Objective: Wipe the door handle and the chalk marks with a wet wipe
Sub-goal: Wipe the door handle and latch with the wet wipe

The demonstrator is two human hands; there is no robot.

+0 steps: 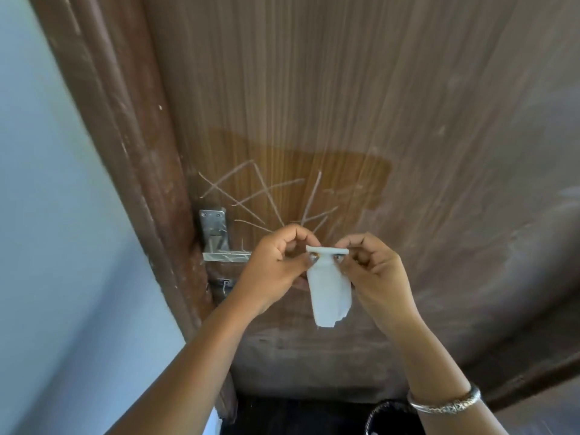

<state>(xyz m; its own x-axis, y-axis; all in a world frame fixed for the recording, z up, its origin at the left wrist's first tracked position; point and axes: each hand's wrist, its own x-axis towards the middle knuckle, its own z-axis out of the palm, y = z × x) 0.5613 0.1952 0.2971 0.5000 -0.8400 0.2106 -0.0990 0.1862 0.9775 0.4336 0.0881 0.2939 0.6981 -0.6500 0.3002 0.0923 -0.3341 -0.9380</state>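
White wet wipe hangs, top edge pinched by left hand and right hand fingers.

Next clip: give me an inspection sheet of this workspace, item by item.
Surface: brown wooden door, streaky, with a darker patch above the handle.
Job's things: chalk marks, crossed lines on the door; metal door handle at the door's left edge; white wet wipe hanging, off the door.
Clutter: nothing seen.
Grippers: left hand and right hand each pinch the wipe's top edge.
Cables: nothing seen.
Surroundings: pale blue wall at left; bracelet on right wrist; dark round object below, unidentifiable.
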